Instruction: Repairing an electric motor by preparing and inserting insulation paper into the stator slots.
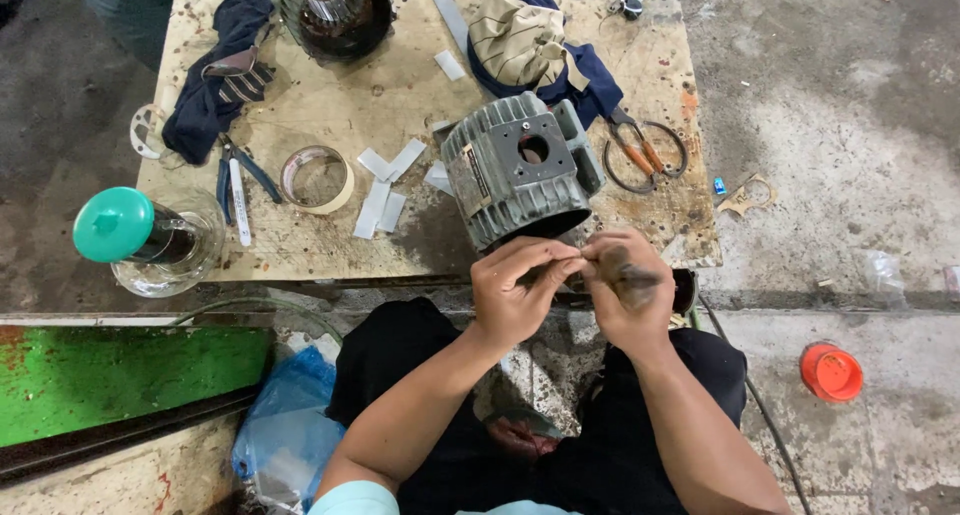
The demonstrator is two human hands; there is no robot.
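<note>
On the table [330, 110]: roll of tape [316, 179] beside blue-handled pliers [238, 180], paper strips [385, 190] strewn at centre, scissors [645, 155] at right, striped cloth [520, 40] over blue rag [590, 85], second housing [335, 13] at far edge. Glass jar [165, 240] with teal lid at left corner. On the floor: orange cap [831, 372], blue bag [290, 425]

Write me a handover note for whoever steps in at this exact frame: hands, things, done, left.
Left hand and right hand: raised together at the near table edge, fingertips pinching a small dark piece between them; too blurred to identify.
Grey motor housing lies on its side on the wooden table, just beyond the hands.
Within reach: scissors, blue-handled pliers, tape roll, cut white strips.
Done: strips cut.
Left: the small piece is not yet on the housing.
</note>
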